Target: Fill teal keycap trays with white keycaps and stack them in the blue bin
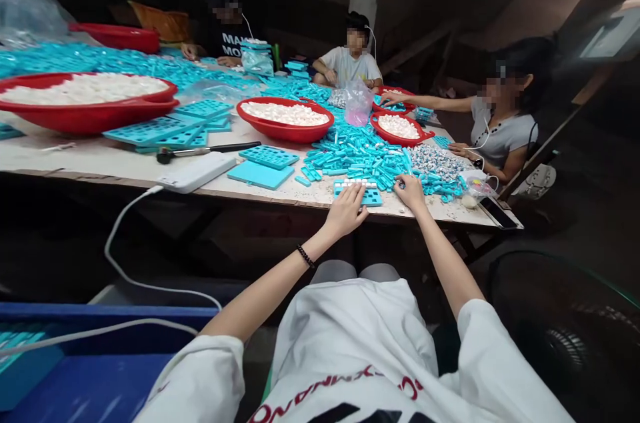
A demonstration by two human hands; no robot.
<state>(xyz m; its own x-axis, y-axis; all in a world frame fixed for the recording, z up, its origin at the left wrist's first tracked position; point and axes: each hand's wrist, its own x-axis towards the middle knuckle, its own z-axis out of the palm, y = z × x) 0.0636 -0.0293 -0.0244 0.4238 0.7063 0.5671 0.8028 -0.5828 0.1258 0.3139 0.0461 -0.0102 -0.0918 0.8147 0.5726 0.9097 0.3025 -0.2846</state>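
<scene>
A small light-blue slotted tray point(371, 198) lies at the table's near edge, with a row of white pieces point(356, 183) along its far side. My left hand point(346, 211) rests on this tray, fingers stretched over its slots and touching the white row. Just to the right, my right hand point(410, 193) hovers by the near edge of a heap of blue plastic strips point(363, 153). Its fingers are curled together, and whatever they hold is hidden. Small white-and-blue bits point(435, 163) form a pile beyond that hand.
Red basins of white pieces point(285, 113) stand across the table. Left of my tray are more blue trays point(261, 173), a white power strip point(197, 171) and a black-handled tool point(210, 151). A phone point(499, 213) lies at the right corner. Several people sit around, one person's arm point(435, 103) reaching over a basin.
</scene>
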